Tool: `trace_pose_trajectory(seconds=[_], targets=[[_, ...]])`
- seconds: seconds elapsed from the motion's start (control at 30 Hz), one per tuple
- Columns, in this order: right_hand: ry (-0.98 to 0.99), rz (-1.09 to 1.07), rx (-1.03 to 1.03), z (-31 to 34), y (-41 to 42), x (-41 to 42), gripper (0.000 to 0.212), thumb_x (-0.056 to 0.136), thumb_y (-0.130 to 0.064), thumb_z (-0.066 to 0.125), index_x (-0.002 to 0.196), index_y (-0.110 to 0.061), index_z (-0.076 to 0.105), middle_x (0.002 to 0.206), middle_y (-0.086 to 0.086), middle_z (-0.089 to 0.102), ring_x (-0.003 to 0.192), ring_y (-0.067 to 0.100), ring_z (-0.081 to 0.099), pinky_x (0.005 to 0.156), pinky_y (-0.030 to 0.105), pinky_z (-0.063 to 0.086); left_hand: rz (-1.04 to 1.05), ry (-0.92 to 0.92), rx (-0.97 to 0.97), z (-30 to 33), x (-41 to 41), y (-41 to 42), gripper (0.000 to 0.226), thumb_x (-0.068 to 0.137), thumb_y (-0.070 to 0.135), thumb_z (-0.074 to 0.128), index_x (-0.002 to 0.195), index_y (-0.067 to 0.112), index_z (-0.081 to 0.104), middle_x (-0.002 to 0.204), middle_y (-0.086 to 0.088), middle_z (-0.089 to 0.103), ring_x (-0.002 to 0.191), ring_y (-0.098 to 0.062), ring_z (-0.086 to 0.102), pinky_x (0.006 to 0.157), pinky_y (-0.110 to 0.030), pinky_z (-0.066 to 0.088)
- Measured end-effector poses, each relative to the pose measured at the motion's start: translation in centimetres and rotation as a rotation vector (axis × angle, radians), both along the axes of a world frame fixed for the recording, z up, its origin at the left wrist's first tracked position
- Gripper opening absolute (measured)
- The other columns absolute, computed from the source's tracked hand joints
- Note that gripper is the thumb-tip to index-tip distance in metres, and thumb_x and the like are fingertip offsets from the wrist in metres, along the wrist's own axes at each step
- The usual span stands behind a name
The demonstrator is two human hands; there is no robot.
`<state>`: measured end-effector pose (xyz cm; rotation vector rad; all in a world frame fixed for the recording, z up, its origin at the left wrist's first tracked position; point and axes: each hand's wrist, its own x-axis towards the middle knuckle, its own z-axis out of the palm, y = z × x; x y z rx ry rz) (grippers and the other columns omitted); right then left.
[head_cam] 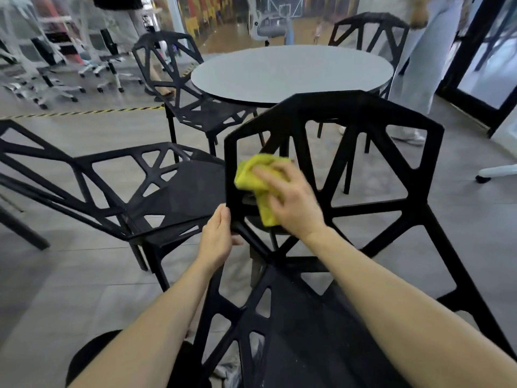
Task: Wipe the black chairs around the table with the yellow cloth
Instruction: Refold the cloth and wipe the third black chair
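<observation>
A black openwork chair stands right in front of me, its backrest facing the round table. My right hand grips the crumpled yellow cloth and presses it against the left part of that backrest. My left hand holds the backrest's left edge low down, fingers curled round the frame. A second black chair stands to the left, a third at the table's left side, and another behind the table.
The round grey table stands beyond the chair. A person in white trousers stands at its right. White office-chair bases crowd the far left behind yellow-black floor tape. A black door frame is at the right.
</observation>
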<state>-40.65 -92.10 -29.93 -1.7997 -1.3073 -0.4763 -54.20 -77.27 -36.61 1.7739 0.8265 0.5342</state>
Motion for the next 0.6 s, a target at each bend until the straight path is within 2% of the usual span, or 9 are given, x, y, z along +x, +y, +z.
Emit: trace_pose_trajectory(seconds=[0.07, 0.13, 0.2, 0.27, 0.33, 0.37, 0.43, 0.5, 0.6], targets=[[0.099, -0.193, 0.28, 3.7, -0.1, 1.8, 0.052, 0.098, -0.007, 0.064, 0.149, -0.019, 0.062, 0.137, 0.012, 0.053, 0.122, 0.026, 0.058, 0.104, 0.042, 0.053, -0.035, -0.024, -0.101, 0.0, -1.2, -0.8, 0.047, 0.116, 0.051, 0.032, 0.153, 0.031, 0.053, 0.132, 0.001, 0.068, 0.098, -0.029, 0.078, 0.074, -0.047, 0.068], [0.13, -0.395, 0.436, 6.4, 1.0, 3.2, 0.05, 0.104, -0.016, 0.06, 0.153, -0.017, 0.055, 0.136, 0.014, 0.051, 0.118, 0.026, 0.059, 0.102, 0.04, 0.054, -0.045, -0.01, -0.137, 0.2, -1.9, -1.3, 0.044, 0.118, 0.046, 0.029, 0.157, 0.037, 0.047, 0.134, 0.011, 0.064, 0.092, -0.028, 0.081, 0.07, -0.047, 0.065], [0.134, -0.408, 0.351, 5.3, 2.9, 2.0, 0.054, 0.105, -0.019, 0.055, 0.159, -0.018, 0.048, 0.146, 0.017, 0.045, 0.128, 0.033, 0.055, 0.107, 0.05, 0.051, -0.033, -0.008, -0.125, 0.3, -2.1, -1.4, 0.041, 0.118, 0.043, 0.028, 0.154, 0.04, 0.047, 0.133, 0.018, 0.061, 0.088, -0.026, 0.081, 0.07, -0.051, 0.065], [0.107, -0.236, 0.142, 0.1, 3.9, -1.9, 0.057, 0.103, -0.012, 0.057, 0.159, -0.02, 0.049, 0.157, 0.019, 0.039, 0.143, 0.037, 0.045, 0.118, 0.053, 0.041, -0.018, -0.017, -0.112, 0.4, -1.9, -1.2, 0.04, 0.118, 0.041, 0.03, 0.154, 0.037, 0.049, 0.135, 0.012, 0.063, 0.09, -0.027, 0.08, 0.066, -0.053, 0.065], [0.086, -0.021, -0.054, -4.7, 2.9, -5.2, 0.059, 0.1, -0.006, 0.061, 0.156, -0.022, 0.054, 0.158, 0.016, 0.04, 0.145, 0.036, 0.042, 0.12, 0.051, 0.039, 0.004, -0.033, -0.108, 0.7, -1.8, -1.1, 0.041, 0.117, 0.044, 0.034, 0.152, 0.038, 0.055, 0.139, 0.003, 0.065, 0.099, -0.029, 0.078, 0.061, -0.053, 0.066], [0.091, 0.05, -0.099, -5.6, 2.1, -5.6, 0.059, 0.097, -0.004, 0.063, 0.153, -0.023, 0.058, 0.155, 0.014, 0.044, 0.142, 0.035, 0.045, 0.118, 0.051, 0.042, 0.011, -0.041, -0.103, 0.8, -1.8, -1.0, 0.039, 0.116, 0.046, 0.034, 0.143, 0.042, 0.062, 0.136, 0.0, 0.067, 0.099, -0.031, 0.078, 0.059, -0.054, 0.066], [0.105, 0.09, -0.064, -3.9, 1.4, -4.8, 0.057, 0.091, -0.005, 0.068, 0.145, -0.022, 0.066, 0.145, 0.009, 0.053, 0.133, 0.029, 0.054, 0.109, 0.048, 0.05, 0.009, -0.025, -0.107, 1.0, -1.9, -1.1, 0.037, 0.116, 0.042, 0.032, 0.127, 0.038, 0.067, 0.128, -0.009, 0.07, 0.086, -0.033, 0.081, 0.057, -0.057, 0.065], [0.085, -0.005, 0.084, 0.3, 1.7, -3.9, 0.055, 0.088, -0.005, 0.07, 0.141, -0.02, 0.068, 0.138, 0.006, 0.056, 0.123, 0.024, 0.061, 0.097, 0.043, 0.057, 0.022, 0.006, -0.117, 0.9, -1.8, -1.2, 0.042, 0.116, 0.037, 0.029, 0.137, 0.024, 0.064, 0.118, -0.013, 0.069, 0.078, -0.032, 0.081, 0.056, -0.056, 0.063], [-0.034, -0.195, 0.276, 6.4, 3.9, -2.8, 0.05, 0.09, -0.004, 0.068, 0.138, -0.02, 0.07, 0.138, 0.011, 0.056, 0.121, 0.028, 0.059, 0.09, 0.039, 0.057, 0.059, 0.031, -0.146, 1.1, -1.9, -1.4, 0.049, 0.116, 0.031, 0.03, 0.156, 0.012, 0.052, 0.109, 0.006, 0.068, 0.08, -0.032, 0.081, 0.058, -0.047, 0.063]])
